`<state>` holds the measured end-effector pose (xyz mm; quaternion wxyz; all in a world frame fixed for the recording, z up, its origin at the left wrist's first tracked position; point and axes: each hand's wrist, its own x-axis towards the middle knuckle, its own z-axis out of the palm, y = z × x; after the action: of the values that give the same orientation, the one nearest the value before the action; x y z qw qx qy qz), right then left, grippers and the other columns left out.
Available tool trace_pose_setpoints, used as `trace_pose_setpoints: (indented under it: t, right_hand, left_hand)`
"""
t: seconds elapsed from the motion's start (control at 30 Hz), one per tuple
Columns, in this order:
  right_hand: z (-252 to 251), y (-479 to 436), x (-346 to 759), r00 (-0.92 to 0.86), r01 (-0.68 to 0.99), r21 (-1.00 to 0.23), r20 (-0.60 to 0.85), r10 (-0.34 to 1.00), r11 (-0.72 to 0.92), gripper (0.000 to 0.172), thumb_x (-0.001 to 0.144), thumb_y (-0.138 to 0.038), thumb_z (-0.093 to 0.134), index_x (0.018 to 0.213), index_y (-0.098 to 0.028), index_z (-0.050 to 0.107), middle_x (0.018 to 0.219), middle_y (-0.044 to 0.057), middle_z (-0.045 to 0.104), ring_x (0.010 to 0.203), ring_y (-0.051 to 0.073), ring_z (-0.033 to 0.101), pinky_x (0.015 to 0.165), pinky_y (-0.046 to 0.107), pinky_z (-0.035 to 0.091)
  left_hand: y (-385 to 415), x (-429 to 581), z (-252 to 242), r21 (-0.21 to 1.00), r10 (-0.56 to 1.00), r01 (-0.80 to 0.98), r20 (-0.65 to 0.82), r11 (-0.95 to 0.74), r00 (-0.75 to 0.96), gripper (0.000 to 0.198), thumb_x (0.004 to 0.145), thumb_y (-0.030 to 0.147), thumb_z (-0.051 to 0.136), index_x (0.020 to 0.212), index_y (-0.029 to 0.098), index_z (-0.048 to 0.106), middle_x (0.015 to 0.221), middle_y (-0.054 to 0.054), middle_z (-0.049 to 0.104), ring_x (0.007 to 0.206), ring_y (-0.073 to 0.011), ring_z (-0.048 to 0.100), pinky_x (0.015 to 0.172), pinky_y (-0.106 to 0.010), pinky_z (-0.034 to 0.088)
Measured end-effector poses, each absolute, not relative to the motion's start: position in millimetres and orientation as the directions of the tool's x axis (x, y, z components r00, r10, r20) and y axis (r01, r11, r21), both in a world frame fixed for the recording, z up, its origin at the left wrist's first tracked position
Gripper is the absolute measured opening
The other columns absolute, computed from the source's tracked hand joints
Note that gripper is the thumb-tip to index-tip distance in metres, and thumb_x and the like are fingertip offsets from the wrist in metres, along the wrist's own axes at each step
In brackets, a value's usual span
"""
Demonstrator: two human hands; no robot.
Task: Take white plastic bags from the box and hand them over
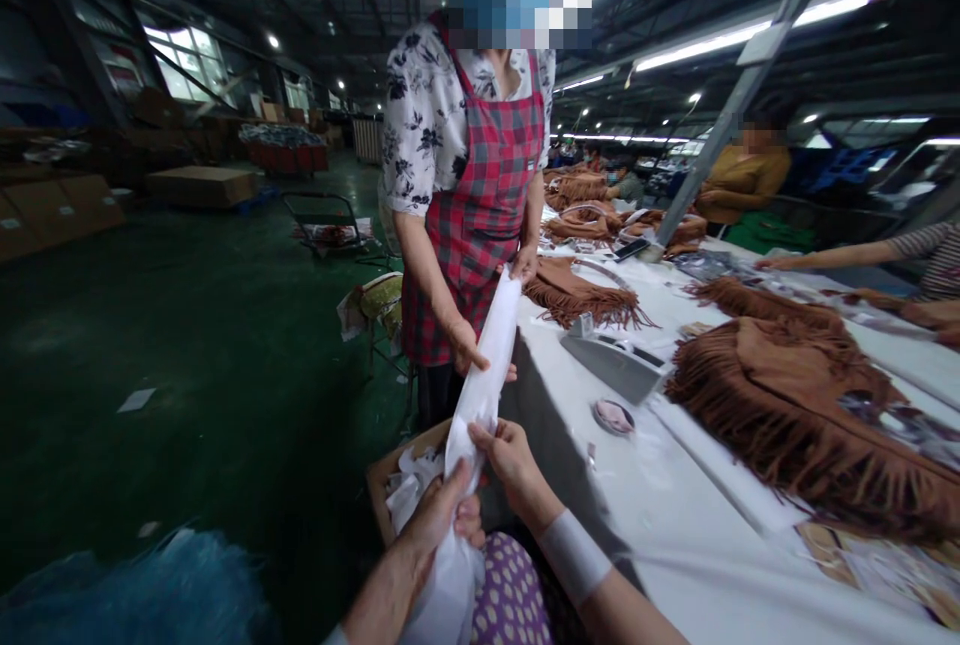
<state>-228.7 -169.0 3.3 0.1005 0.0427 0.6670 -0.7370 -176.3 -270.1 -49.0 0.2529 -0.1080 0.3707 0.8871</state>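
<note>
A long folded strip of thin white sheeting stretches between me and a co-worker; I cannot tell whether it is paper or plastic. My left hand is wrapped round its near part, with the loose end hanging down over my lap. Farther up, my right hand pinches the strip's right edge between thumb and fingers. The co-worker, in a checked apron, holds the far end with one hand and rests the other hand along the strip.
A cardboard box with white scraps stands below the strip. To my right runs a white table bearing brown fringed bags, a grey tape dispenser and a small round dish. Blue plastic lies at lower left.
</note>
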Motion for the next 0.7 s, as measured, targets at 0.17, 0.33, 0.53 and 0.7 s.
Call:
trace_pose_setpoints:
  t: [0.17, 0.33, 0.53, 0.7]
  right_hand:
    - [0, -165, -228, -0.976, 0.214, -0.973, -0.21, -0.061, -0.086, 0.035, 0.057, -0.047, 0.072, 0.059, -0.017, 0.054, 0.047, 0.0, 0.053, 0.036, 0.009, 0.041, 0.032, 0.021, 0.032]
    - [-10, -159, -231, -0.97, 0.242, -0.968, -0.241, -0.015, -0.063, 0.029, 0.061, -0.043, 0.067, 0.06, -0.017, 0.054, 0.046, -0.001, 0.052, 0.035, 0.009, 0.039, 0.03, 0.021, 0.028]
    - [-15, -167, -232, -0.971, 0.232, -0.973, -0.23, -0.069, -0.019, 0.03, 0.07, -0.044, 0.063, 0.06, -0.016, 0.055, 0.048, 0.0, 0.053, 0.036, 0.01, 0.04, 0.033, 0.023, 0.029]
    - [0, -127, -168, -0.986, 0.142, -0.985, -0.132, 0.101, 0.096, 0.028, 0.069, -0.042, 0.074, 0.078, -0.017, 0.069, 0.067, 0.001, 0.065, 0.061, 0.014, 0.056, 0.053, 0.023, 0.041]
  left_hand:
    - [-260, -179, -66, 0.616, 0.313, -0.532, -0.435, -0.58, -0.844, 0.059, 0.056, 0.074, 0.072, 0.074, 0.02, 0.055, 0.039, 0.011, 0.03, 0.031, -0.0069, 0.028, 0.038, -0.023, 0.031]
    - [-255, -177, -62, 0.614, 0.333, -0.558, -0.45, -0.558, -0.828, 0.062, 0.047, 0.072, 0.078, 0.067, 0.021, 0.049, 0.038, 0.011, 0.029, 0.031, -0.0056, 0.027, 0.037, -0.022, 0.029]
    - [-257, -176, -51, 0.661, 0.299, -0.518, -0.424, -0.543, -0.855, 0.06, 0.049, 0.069, 0.078, 0.073, 0.021, 0.051, 0.042, 0.012, 0.03, 0.033, -0.0042, 0.026, 0.04, -0.022, 0.031]
    - [-277, -153, -38, 0.804, 0.312, -0.539, -0.46, -0.252, -0.831, 0.062, 0.05, 0.073, 0.072, 0.052, 0.022, 0.037, 0.034, 0.009, 0.026, 0.032, -0.0045, 0.022, 0.039, -0.023, 0.023]
